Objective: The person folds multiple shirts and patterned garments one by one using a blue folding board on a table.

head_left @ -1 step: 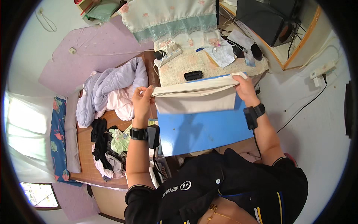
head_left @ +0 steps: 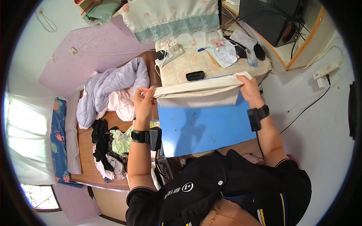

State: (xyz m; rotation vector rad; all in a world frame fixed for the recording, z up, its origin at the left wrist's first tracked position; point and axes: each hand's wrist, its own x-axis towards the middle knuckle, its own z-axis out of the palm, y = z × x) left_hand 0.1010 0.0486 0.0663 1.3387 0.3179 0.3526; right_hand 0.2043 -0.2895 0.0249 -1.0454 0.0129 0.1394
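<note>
A cream-coloured piece of folded cloth point(head_left: 196, 89) is stretched between my two hands above a blue tabletop point(head_left: 211, 132). My left hand point(head_left: 143, 101) pinches its left end, thumb and fingers closed. At the other end, my right hand point(head_left: 247, 88) grips the upper right corner. The top of the cloth is gathered in long layered folds, while a thinner flap hangs below, its lower edge blurred. I cannot tell what kind of garment or cloth it is. Dark devices are strapped to both my wrists.
Beyond the blue top, a patterned table cover point(head_left: 177, 69) bears a black case point(head_left: 195, 76), a white power strip point(head_left: 173, 54) and papers point(head_left: 226, 54). To the left, a bed holds a lilac quilt point(head_left: 113, 83) and heaped clothes point(head_left: 109, 147). A black cord point(head_left: 305, 111) runs along the right.
The hanging flap of the cream cloth has swung up and away, so more of the blue top shows below it. Both hands keep their grip, nearly in the same place.
</note>
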